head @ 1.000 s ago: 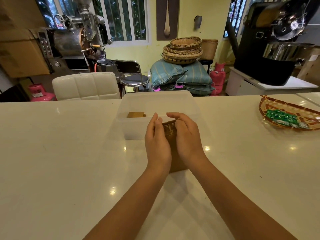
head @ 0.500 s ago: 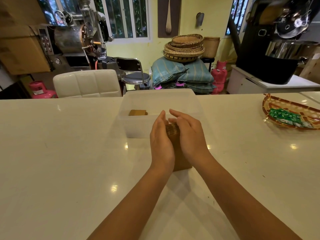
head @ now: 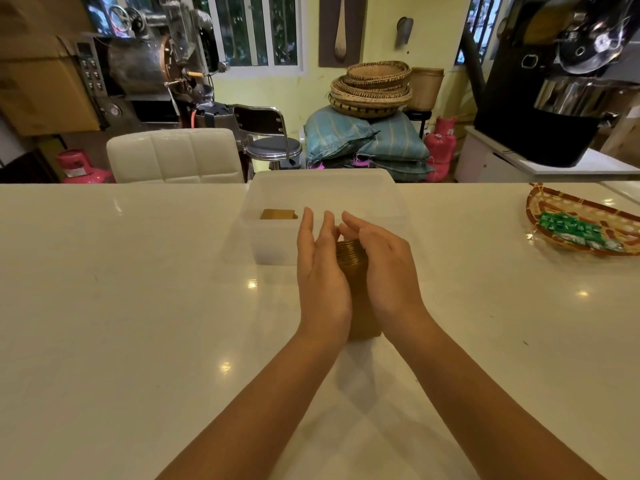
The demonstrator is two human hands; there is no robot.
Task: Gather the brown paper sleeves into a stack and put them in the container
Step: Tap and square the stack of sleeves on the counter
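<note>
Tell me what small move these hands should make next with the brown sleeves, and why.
Probably close both palms on the stack of brown sleeves and lift it. The left hand and right hand flank it with fingers spread, not gripping. The stack stands on the counter just in front of the container, which already holds a few sleeves.

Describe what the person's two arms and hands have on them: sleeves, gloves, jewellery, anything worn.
Nothing worn shows. Both forearms are bare from the bottom edge of the picture up to the wrists, with no sleeve or cuff in view. The left hand and right hand are ungloved. No watch, bracelet or ring is visible on the sides facing the camera; palms and far sides are hidden.
</note>
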